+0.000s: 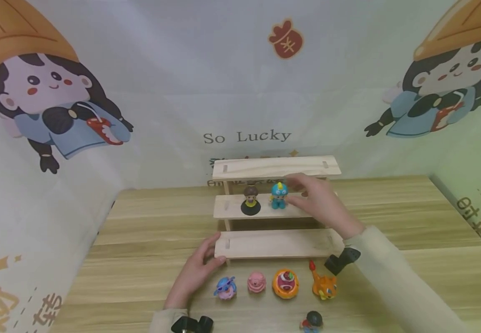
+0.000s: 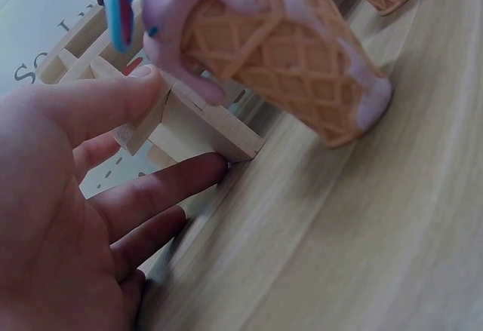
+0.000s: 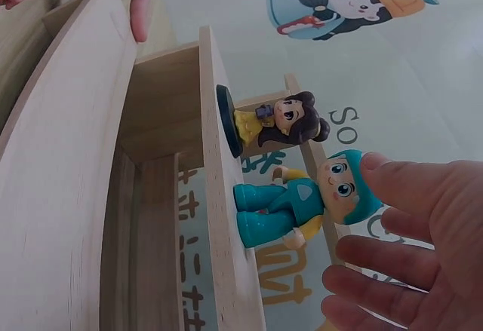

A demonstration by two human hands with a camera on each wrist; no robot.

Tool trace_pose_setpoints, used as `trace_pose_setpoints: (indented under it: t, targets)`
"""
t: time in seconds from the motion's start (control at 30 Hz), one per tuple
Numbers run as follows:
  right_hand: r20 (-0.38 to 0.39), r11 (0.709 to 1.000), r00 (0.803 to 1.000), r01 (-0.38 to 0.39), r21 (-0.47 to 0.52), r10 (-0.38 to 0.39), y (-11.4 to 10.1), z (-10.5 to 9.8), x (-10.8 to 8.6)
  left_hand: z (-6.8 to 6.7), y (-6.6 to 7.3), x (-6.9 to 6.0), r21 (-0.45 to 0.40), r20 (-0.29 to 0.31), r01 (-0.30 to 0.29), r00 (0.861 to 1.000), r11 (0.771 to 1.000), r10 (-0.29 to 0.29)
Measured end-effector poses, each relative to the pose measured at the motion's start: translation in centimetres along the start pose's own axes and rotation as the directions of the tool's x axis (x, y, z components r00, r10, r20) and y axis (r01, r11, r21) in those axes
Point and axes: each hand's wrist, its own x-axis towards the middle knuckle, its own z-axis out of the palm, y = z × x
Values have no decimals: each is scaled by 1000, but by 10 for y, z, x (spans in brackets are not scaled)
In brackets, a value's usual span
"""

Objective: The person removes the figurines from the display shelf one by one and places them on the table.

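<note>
A three-tier wooden shelf stands on the table. On its middle tier are a brown-haired figurine in yellow on a dark base and a teal figurine with a blue cap. My right hand is just right of the teal figurine, fingers spread. In the right wrist view the thumb overlaps the figurine's cap; whether they touch is unclear. My left hand rests its relaxed fingers against the shelf's lower left end. Closest to it is a blue-and-purple figurine on a waffle cone.
In front of the shelf stand a pink figurine, an orange round toy with a dessert-like top and an orange dragon-like figurine. Nearer lies a dark-capped figurine. A printed cloth hangs behind the table.
</note>
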Motion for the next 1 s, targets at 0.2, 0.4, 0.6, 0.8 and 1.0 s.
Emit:
trace_pose_setpoints:
  t: [0.2, 0.4, 0.6, 0.8, 1.0]
  targets:
    - [21, 1000, 1000, -4, 26, 3, 2, 7, 8, 0, -1, -1, 14, -6, 1, 1000, 1000, -1]
    - [36, 999, 999, -12, 46, 10, 5, 11, 11, 0, -2, 0, 16, -6, -1, 1000, 1000, 1]
    - [18, 999, 1000, 4, 47, -5, 1, 12, 10, 0, -3, 1, 15, -8, -5, 1000, 1000, 5]
    - [10, 999, 1000, 7, 35, -8, -3, 12, 9, 0, -4, 1, 24, -8, -9, 1000, 1000, 9]
    - [-4, 1000, 1000, 17, 9, -17, -5, 8, 4, 0, -3, 1, 6, -6, -7, 1000, 1000, 7]
